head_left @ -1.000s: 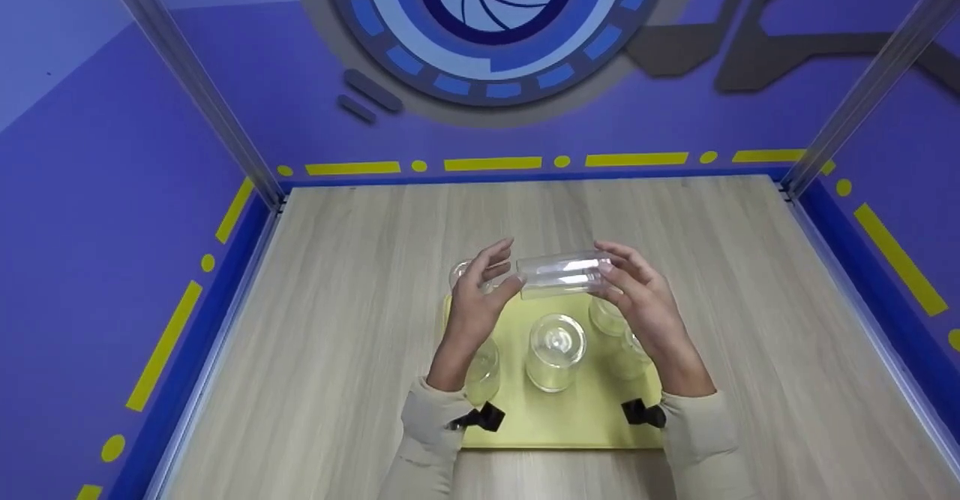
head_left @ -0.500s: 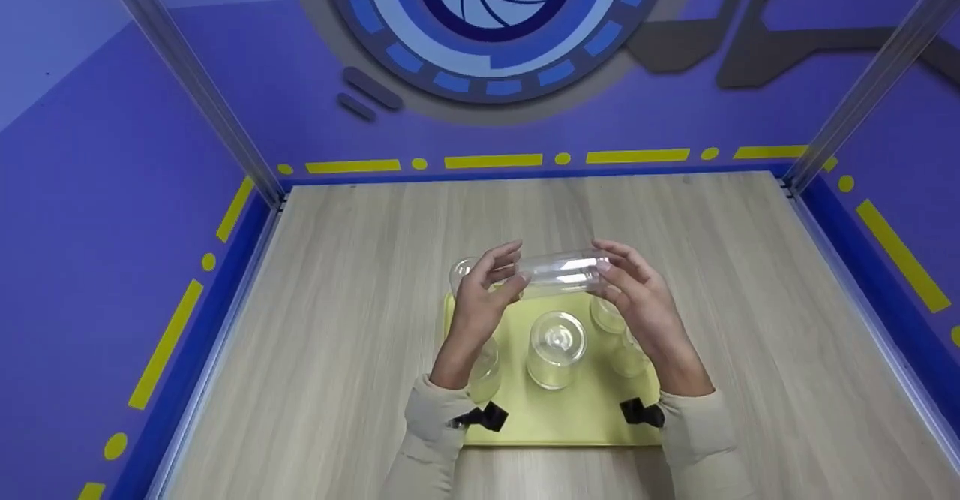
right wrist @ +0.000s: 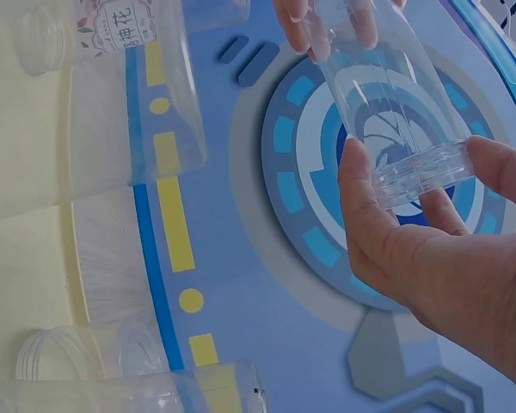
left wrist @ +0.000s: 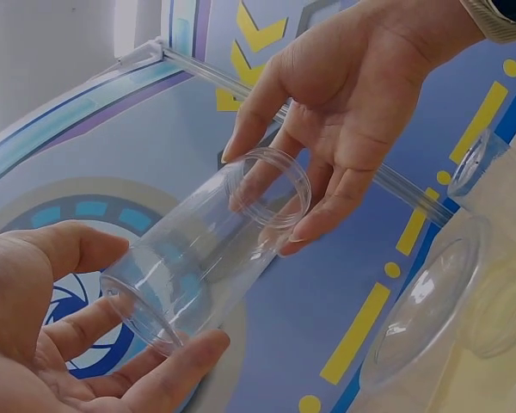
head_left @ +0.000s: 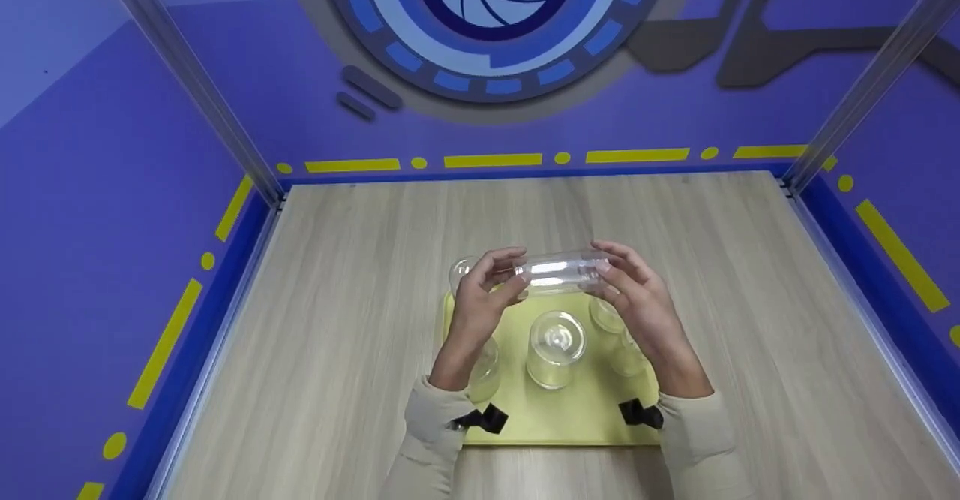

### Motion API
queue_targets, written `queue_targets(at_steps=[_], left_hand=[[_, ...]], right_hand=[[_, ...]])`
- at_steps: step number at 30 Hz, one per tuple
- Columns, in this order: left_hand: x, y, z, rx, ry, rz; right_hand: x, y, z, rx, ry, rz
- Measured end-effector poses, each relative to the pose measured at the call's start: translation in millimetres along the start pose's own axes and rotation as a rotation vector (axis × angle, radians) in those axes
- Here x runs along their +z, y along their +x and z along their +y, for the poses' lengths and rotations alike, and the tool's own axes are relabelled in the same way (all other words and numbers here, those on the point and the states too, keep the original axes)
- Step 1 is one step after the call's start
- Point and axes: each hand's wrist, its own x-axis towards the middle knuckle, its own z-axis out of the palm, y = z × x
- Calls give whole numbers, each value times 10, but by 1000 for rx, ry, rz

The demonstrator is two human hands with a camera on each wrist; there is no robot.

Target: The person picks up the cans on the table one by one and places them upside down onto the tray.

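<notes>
A clear plastic jar (head_left: pixel 561 272) lies sideways in the air above the tray's far edge, held between both hands. My right hand (head_left: pixel 643 301) grips its threaded neck end, with thumb and fingers around the ring in the right wrist view. At the opposite, base end, my left hand (head_left: pixel 480 301) holds the jar, thumb on one side and fingers on the other. The left wrist view shows the jar's see-through wall (left wrist: pixel 206 241) with nothing inside. Below the hands, another clear jar (head_left: pixel 556 350) stands bottom up on the yellow tray (head_left: pixel 562 429).
More clear jars stand around: one by the left forearm (head_left: pixel 485 372), one behind the left hand (head_left: pixel 460 269), and others near the right wrist (head_left: pixel 606 316). A printed label (right wrist: pixel 120 26) shows on one jar. Blue-purple panels (head_left: pixel 495 136) enclose the wooden table (head_left: pixel 337 297).
My left hand has shifted slightly right, and its fingers now reach further around the jar's base end. The right hand and the jar have stayed nearly in place.
</notes>
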Motion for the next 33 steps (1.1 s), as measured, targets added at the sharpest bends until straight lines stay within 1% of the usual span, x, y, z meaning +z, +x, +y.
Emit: queue_targets(at_steps=[5,8,12,16,18,22,25,28,33], left_hand=[[-6,-11,-5,6,-4,3],[-21,-10,-4,13,12,3],[-56,-1,7,24,38,15],[-99,15,26,29,56,39],[-121,24,41,32,65,49],[-178,27,85,47,109,58],[-234,30,109,73,177,59],[-294,29,133,97,246,63],[-357,40,174,102,298,74]], right_hand=[[-7,-16,-2,5,-46,-1],[-24,-29,-14,-2,-117,-10],[-63,-45,-42,-33,-224,-11],[-119,-59,-76,-74,-290,10],[-152,-68,-99,-93,-304,29],[-221,-97,-145,-117,-297,71],[-284,-130,-179,-124,-299,102],[-360,-184,-201,-124,-325,128],[-489,-277,-210,-126,-357,193]])
